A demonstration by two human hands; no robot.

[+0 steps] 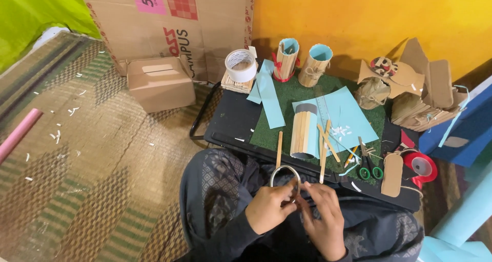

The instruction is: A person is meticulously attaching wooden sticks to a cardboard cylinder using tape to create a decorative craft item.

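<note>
My left hand [267,206] grips a thin ring-shaped roll of clear tape [285,176] over my lap. My right hand [323,216] is beside it, with its fingertips pinched at the roll's lower edge. Just beyond the hands, on a small black table [230,121], stands a cylinder clad in wooden sticks [303,133] on a light blue paper sheet [344,113]. Loose wooden sticks [325,147] lie around it. Green-handled scissors [368,162] lie to the right.
A green mat [292,90] covers part of the table. Two stick-covered cups [300,62], a white tape roll [240,65], a red tape dispenser [423,167] and cardboard pieces [420,95] sit around. A cardboard box [160,82] and a pink roll [18,134] rest on the woven floor mat.
</note>
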